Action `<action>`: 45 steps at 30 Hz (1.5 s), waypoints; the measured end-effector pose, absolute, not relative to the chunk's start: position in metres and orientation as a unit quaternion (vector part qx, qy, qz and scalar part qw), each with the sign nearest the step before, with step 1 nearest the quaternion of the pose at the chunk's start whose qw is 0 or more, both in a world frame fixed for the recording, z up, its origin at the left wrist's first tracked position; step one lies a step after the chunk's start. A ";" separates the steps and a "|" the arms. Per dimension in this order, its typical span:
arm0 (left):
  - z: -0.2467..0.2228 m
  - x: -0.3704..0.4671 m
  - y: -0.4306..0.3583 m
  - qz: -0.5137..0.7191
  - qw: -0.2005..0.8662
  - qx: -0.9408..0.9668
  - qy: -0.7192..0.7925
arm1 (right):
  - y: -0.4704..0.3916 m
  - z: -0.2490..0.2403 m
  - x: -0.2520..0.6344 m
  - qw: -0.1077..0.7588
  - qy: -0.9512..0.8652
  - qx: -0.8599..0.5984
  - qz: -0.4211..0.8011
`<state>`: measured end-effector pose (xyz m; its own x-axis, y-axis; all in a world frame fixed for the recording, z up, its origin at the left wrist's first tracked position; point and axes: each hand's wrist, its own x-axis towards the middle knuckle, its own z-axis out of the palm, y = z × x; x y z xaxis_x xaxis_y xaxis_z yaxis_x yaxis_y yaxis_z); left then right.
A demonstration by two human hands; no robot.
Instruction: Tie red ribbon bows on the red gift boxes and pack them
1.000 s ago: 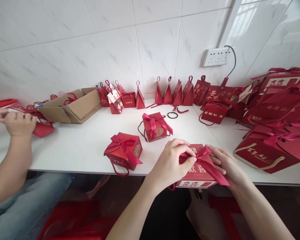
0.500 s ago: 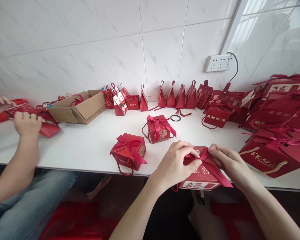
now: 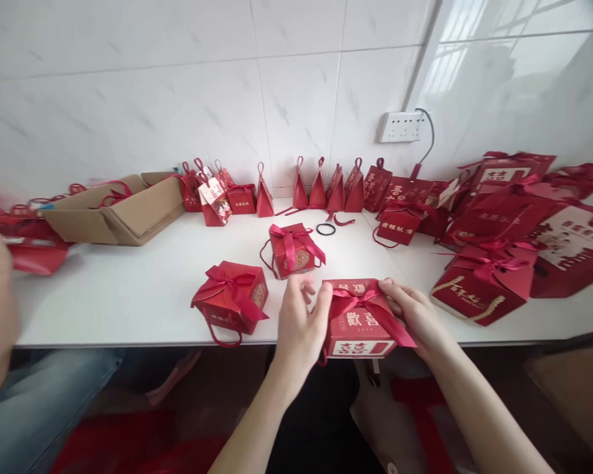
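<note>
One red, flat-sided cardboard box (image 3: 356, 324), likely light yet crushable, suits side holds: your right hand (image 3: 418, 315) grips its edge, your left hand (image 3: 299, 324) loosely spread.

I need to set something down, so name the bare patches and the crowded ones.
Widest bare patch: the table in front of the cardboard box, left of the front-left bow-tied box. A smaller one lies between the black ring and the held box. Crowded: the back and right end, with gift boxes.

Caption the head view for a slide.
Left hand and right hand flank a beribboned red box at the white table, two more beribboned boxes nearby.
</note>
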<state>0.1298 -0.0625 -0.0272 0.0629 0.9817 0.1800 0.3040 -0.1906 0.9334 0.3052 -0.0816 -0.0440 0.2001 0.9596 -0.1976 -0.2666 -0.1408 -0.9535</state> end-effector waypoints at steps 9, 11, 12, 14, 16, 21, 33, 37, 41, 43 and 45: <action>-0.029 0.125 -0.056 0.456 0.591 0.514 0.423 | -0.082 -0.047 0.298 0.598 -0.324 -0.479 0.555; -0.029 0.124 -0.055 0.451 0.666 0.445 0.395 | -0.083 -0.048 0.298 0.608 -0.313 -0.474 0.555; -0.029 0.123 -0.054 0.446 0.691 0.416 0.388 | -0.084 -0.049 0.298 0.611 -0.308 -0.472 0.555; -0.030 0.120 -0.052 0.443 0.716 0.378 0.386 | -0.085 -0.051 0.298 0.615 -0.305 -0.467 0.557; -0.031 0.118 -0.050 0.437 0.728 0.357 0.389 | -0.088 -0.053 0.298 0.619 -0.307 -0.457 0.560; -0.038 0.122 -0.050 0.469 0.704 0.334 0.417 | -0.096 -0.061 0.294 0.651 -0.320 -0.425 0.542; -0.039 0.115 -0.054 0.459 0.656 0.430 0.417 | -0.118 -0.086 0.322 0.568 -0.580 -0.481 0.331; -0.039 0.116 -0.054 0.440 0.629 0.487 0.416 | -0.120 -0.078 0.314 0.411 -0.701 -0.512 0.278; -0.041 0.117 -0.056 0.486 0.597 0.479 0.421 | -0.109 -0.076 0.310 0.429 -0.730 -0.505 0.167; -0.039 0.117 -0.059 0.499 0.587 0.478 0.422 | -0.099 -0.077 0.314 0.460 -0.732 -0.495 0.092; -0.035 0.118 -0.062 0.500 0.574 0.483 0.432 | -0.088 -0.077 0.319 0.477 -0.733 -0.485 0.023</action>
